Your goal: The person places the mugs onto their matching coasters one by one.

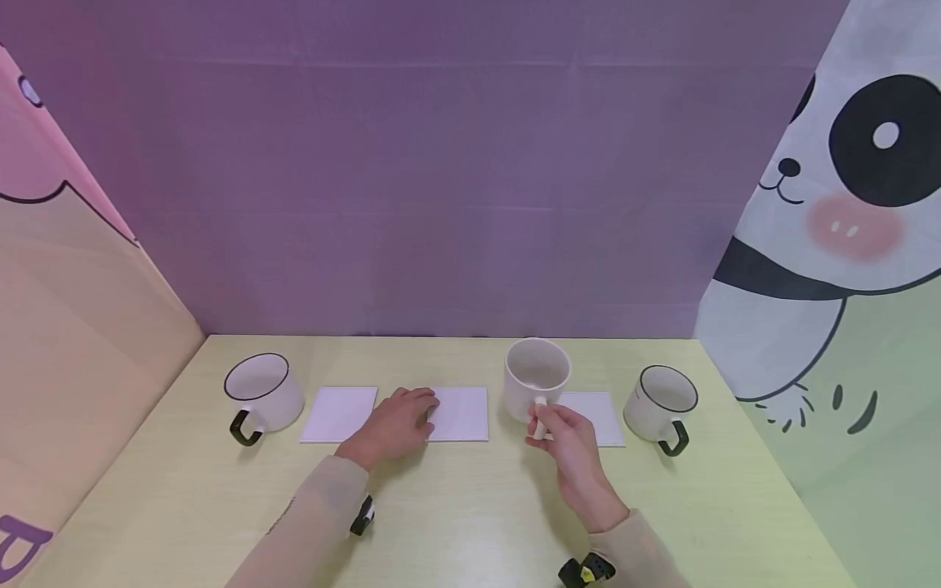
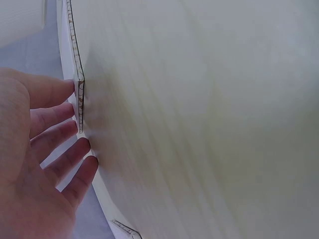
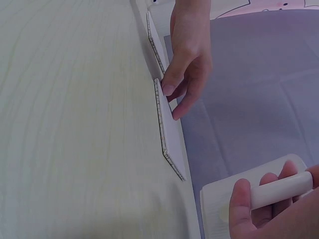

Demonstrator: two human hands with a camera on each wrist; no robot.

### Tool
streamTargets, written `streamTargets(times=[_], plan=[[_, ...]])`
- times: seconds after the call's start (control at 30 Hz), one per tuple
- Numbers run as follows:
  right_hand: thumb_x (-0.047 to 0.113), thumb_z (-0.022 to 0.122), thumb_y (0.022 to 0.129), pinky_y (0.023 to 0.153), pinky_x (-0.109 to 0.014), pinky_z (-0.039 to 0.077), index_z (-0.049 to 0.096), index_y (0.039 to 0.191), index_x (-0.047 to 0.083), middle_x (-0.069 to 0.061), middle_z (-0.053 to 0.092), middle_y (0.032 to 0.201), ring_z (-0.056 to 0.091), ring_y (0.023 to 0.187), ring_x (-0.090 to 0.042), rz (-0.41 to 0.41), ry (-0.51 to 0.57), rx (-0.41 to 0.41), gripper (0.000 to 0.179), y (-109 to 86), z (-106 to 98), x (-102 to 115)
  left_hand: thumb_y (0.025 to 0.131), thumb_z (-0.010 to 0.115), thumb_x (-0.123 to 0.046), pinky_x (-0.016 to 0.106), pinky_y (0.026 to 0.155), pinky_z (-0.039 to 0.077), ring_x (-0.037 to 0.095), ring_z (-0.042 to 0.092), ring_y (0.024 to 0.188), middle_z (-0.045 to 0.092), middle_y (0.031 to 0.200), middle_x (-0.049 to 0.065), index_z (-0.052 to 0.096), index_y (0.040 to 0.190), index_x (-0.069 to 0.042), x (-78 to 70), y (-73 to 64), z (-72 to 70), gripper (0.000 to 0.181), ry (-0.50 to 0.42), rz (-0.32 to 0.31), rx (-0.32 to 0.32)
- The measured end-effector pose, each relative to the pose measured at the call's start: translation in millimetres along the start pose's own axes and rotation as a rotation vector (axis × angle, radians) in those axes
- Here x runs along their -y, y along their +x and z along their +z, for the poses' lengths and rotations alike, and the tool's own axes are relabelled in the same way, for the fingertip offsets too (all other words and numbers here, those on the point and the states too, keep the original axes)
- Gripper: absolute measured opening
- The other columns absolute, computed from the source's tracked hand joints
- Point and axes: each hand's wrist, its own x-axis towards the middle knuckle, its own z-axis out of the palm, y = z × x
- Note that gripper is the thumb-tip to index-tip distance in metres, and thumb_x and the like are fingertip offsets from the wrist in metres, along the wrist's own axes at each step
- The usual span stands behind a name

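My right hand (image 1: 569, 457) grips the white handle of a plain white mug (image 1: 535, 363), held upright beside the right white square board (image 1: 597, 418). In the right wrist view, fingers curl round the pale mug handle (image 3: 281, 190). My left hand (image 1: 393, 426) is over the table, its fingertips at the left edge of the middle white square board (image 1: 459, 414). Seen from the left wrist, the thumb and fingers (image 2: 52, 117) are spread and fairly straight against that board's edge (image 2: 79, 94). The left white square board (image 1: 334, 412) lies partly beside this hand.
A white mug with black rim and handle (image 1: 268, 400) stands at the left of the table (image 1: 470, 523). A similar black-rimmed mug (image 1: 654, 408) stands at the right. A purple cloth wall (image 1: 441, 188) rises behind the table, with printed panels on both sides.
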Motion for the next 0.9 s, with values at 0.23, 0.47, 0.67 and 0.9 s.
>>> streamTargets(times=[0.23, 0.47, 0.67, 0.9], plan=[[0.008, 0.058, 0.100, 0.080, -0.036, 0.057, 0.064, 0.102, -0.014, -0.004, 0.059, 0.075, 0.058, 0.079, -0.015, -0.004, 0.000, 0.023, 0.023, 0.0, 6.1, 0.2, 0.097, 0.066, -0.017, 0.052, 0.109, 0.041, 0.036, 0.048, 0.131, 0.054, 0.146, 0.013, 0.062, 0.135, -0.004, 2.2, -1.7, -1.1, 0.041, 0.003, -0.006, 0.001], [0.009, 0.058, 0.101, 0.083, -0.039, 0.057, 0.064, 0.103, -0.013, -0.005, 0.059, 0.077, 0.057, 0.083, -0.018, -0.003, -0.005, 0.039, 0.023, -2.2, 10.1, 0.5, 0.097, 0.066, -0.018, 0.052, 0.109, 0.041, 0.035, 0.049, 0.130, 0.054, 0.146, 0.013, 0.062, 0.135, -0.004, 5.1, -0.8, 1.7, 0.041, 0.001, 0.009, -0.002], [0.010, 0.059, 0.100, 0.082, -0.038, 0.057, 0.063, 0.103, -0.013, -0.005, 0.059, 0.077, 0.058, 0.082, -0.017, -0.010, 0.005, 0.052, 0.024, -1.5, 13.3, 1.1, 0.097, 0.066, -0.018, 0.052, 0.108, 0.041, 0.036, 0.050, 0.129, 0.054, 0.145, 0.014, 0.062, 0.134, -0.003, 4.6, 0.2, 1.5, 0.040, 0.010, 0.025, -0.012], [0.010, 0.059, 0.100, 0.084, -0.041, 0.056, 0.064, 0.105, -0.014, -0.004, 0.060, 0.077, 0.058, 0.083, -0.016, 0.006, -0.004, 0.062, 0.025, -0.6, 16.4, -0.9, 0.096, 0.067, -0.017, 0.052, 0.107, 0.043, 0.036, 0.051, 0.127, 0.056, 0.143, 0.014, 0.063, 0.132, -0.002, 3.8, 2.0, 0.9, 0.039, 0.017, 0.041, -0.012]])
